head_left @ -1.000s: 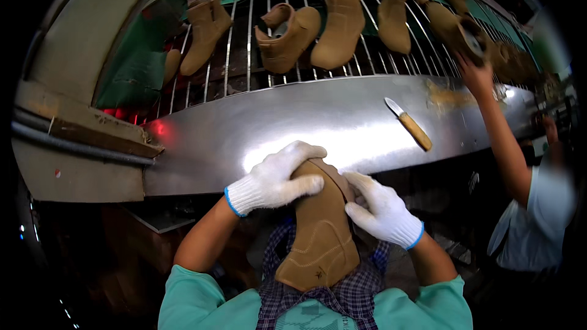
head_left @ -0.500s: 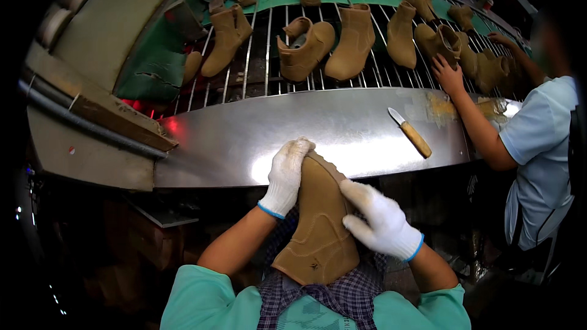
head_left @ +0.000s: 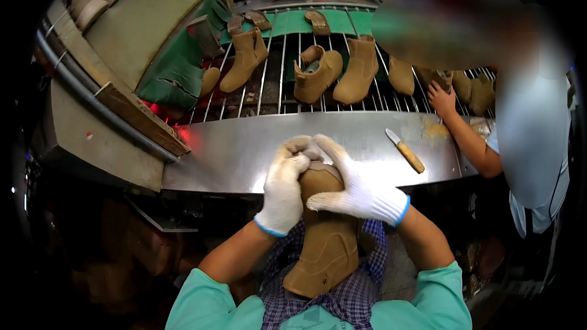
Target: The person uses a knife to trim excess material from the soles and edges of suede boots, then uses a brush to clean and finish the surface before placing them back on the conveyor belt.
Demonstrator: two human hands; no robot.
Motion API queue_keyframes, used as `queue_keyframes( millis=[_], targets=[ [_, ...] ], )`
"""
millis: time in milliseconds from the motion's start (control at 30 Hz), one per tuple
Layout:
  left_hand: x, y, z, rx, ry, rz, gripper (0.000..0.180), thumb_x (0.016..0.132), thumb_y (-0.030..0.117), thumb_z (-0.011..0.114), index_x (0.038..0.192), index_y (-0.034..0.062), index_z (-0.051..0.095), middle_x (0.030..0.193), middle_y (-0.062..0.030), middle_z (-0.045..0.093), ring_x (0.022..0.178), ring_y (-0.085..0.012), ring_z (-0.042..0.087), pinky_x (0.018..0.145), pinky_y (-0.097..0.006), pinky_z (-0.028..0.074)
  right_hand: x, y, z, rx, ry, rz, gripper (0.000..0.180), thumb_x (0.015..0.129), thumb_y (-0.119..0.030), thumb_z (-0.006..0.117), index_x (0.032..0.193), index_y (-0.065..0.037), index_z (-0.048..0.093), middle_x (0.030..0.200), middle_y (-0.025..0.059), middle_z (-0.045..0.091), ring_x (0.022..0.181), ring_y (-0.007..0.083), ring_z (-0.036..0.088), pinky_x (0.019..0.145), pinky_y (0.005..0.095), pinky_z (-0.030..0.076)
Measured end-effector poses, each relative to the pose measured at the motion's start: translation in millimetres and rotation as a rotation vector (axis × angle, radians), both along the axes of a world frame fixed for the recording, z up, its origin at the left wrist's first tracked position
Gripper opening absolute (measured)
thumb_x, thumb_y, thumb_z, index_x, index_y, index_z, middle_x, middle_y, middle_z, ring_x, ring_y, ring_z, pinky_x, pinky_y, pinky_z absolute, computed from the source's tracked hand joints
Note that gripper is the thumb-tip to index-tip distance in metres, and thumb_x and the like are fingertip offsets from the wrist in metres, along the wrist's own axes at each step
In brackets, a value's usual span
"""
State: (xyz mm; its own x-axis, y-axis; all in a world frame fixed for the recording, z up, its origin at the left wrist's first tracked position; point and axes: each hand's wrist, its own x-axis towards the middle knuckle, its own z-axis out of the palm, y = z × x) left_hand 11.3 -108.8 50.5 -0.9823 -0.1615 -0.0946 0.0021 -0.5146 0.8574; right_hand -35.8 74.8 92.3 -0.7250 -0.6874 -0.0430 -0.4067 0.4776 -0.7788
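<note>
two gloved hands on one tan boot (head_left: 324, 232), held over my lap.
my left hand (head_left: 284, 192) wraps the toe end from the side, my right hand (head_left: 358, 186) lies across it, both closed firmly, so it stays steady near the steel table (head_left: 244, 153).

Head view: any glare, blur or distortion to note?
Head view: fisheye bends the steel counter edge and blackens the corners; a soft sheen lies on the counter; red glow at left; the co-worker's blurred patch top right; boot and hands sharp.

Left hand (head_left: 284, 192) and right hand (head_left: 358, 186) curled, gloved.
</note>
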Motion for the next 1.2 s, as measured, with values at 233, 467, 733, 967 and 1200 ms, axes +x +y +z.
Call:
queue_keyframes(
  millis=[233,467,733,967,1200],
  targets=[
    [20,-50,-69,-0.05,-0.203,-0.331,0.067,0.114,0.052,0.052,0.16,0.0049,0.045,0.156,-0.0151,0.053,0.142,-0.0267,0.055,0.118,-0.046,0.048,26,16,46,-0.731,0.248,-0.002,0.11,0.085,-0.02,0.093,0.167,0.007,0.023,0.147,0.0286,0.059,0.132,0.0331,0.066,0.111,0.0456,0.054],
    [7,-134,41,-0.414,0.126,-0.404,0.085,0.096,0.05,0.079,0.16,0.0052,0.045,0.151,-0.0192,0.064,0.136,-0.0387,0.065,0.117,-0.051,0.051,-68,54,21,-0.965,-0.342,0.163,0.106,0.089,-0.058,0.085,0.166,-0.003,0.037,0.155,0.0181,0.055,0.143,0.0326,0.056,0.119,0.053,0.047],
    [-15,-47,147,-1.69,0.178,-0.502,0.093,0.079,0.058,0.088,0.152,0.0123,0.053,0.124,-0.0218,0.076,0.107,-0.0418,0.076,0.094,-0.048,0.061,-89,10,10,-0.869,-0.307,0.211,0.115,0.07,-0.068,0.092,0.152,0.001,0.051,0.149,0.0174,0.059,0.139,0.0301,0.057,0.12,0.0464,0.044],
    [-24,-26,162,-1.838,0.005,-0.676,0.1,0.078,0.063,0.087,0.155,0.0097,0.05,0.121,-0.0204,0.077,0.102,-0.0413,0.077,0.09,-0.049,0.063,-79,0,-36,-1.568,-0.395,0.254,0.054,0.082,-0.043,0.088,0.117,-0.009,0.066,0.121,0.0134,0.064,0.115,0.0312,0.064,0.112,0.0501,0.05],
    [-26,-20,146,-1.999,0.13,-0.661,0.106,0.082,0.077,0.076,0.153,0.0019,0.05,0.108,-0.0211,0.077,0.09,-0.039,0.079,0.081,-0.048,0.064,-68,-27,-43,-2.011,-0.684,0.278,0.044,0.087,-0.047,0.09,0.112,-0.016,0.07,0.113,0.0052,0.066,0.116,0.0264,0.061,0.115,0.0474,0.046]
  ],
)
